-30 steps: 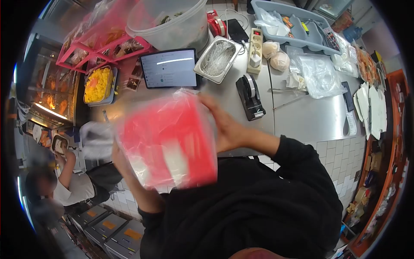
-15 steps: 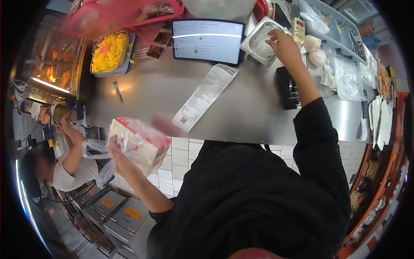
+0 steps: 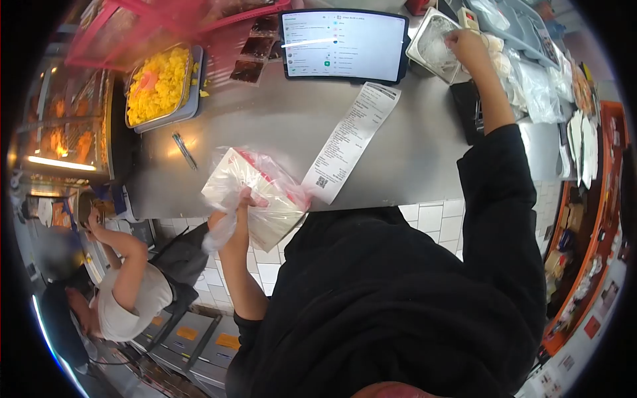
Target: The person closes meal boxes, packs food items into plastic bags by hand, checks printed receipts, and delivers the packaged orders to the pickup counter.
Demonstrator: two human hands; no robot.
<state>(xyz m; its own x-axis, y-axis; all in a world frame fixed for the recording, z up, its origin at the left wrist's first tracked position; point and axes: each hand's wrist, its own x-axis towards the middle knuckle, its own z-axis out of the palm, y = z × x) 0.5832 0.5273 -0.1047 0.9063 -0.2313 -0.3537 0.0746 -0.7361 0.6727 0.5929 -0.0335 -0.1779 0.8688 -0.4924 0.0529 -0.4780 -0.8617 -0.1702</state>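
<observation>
My left hand (image 3: 243, 207) is closed on the gathered top of a clear plastic bag. Inside the bag is a white and red box (image 3: 260, 192), tilted at the front edge of the steel table (image 3: 265, 119). My right hand (image 3: 464, 48) reaches over a metal tray (image 3: 424, 58) of thin clear plastic strips (image 3: 439, 41), its fingertips bent down among them; whether they pinch a strip is too small to tell. A long printed receipt (image 3: 353, 139) lies on the table between my hands, its lower end beside the bag.
Behind the receipt stands a tablet (image 3: 344, 46). A tray of yellow food (image 3: 158, 87), a pen (image 3: 184, 150) and dark sachets (image 3: 256, 46) are at left. A black tape dispenser (image 3: 468, 109) is partly hidden by my right arm. Another person (image 3: 129, 298) works at far left.
Since a second ago, my right hand has left the box and gone to the metal tray. The bagged box was lowered, uncovering the receipt, then moved right and nearer the table with my left hand.
</observation>
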